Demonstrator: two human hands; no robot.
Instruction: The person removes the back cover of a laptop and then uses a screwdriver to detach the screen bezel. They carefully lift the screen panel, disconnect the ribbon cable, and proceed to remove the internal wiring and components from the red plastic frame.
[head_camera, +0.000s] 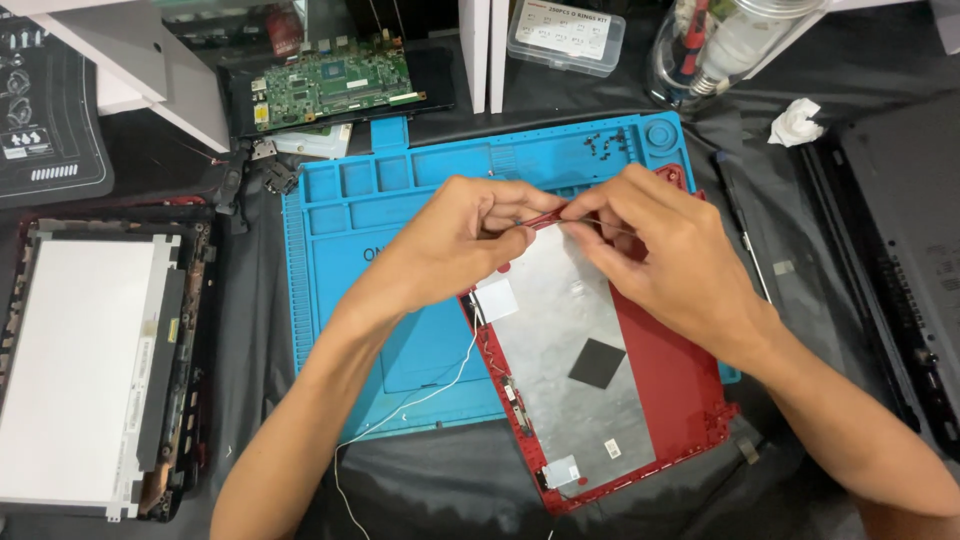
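A red laptop lid shell (680, 380) lies tilted on the blue silicone work mat (340, 300), its inside lined with silver foil (560, 340) and a black square patch (597, 362). My left hand (455, 240) and my right hand (650, 245) meet at the shell's top edge, fingertips pinched together on a thin wire or strip there. What exactly sits between the fingers is too small to tell. A white cable (420, 400) trails from the shell's left edge toward me.
A loose display panel in its frame (90, 370) lies at left. A green circuit board (335, 85) rests at the back, with a clear parts box (565, 35), a jar of tools (720, 45), a screwdriver (745, 235), a crumpled tissue (797, 122) and a dark laptop base (900, 260) at right.
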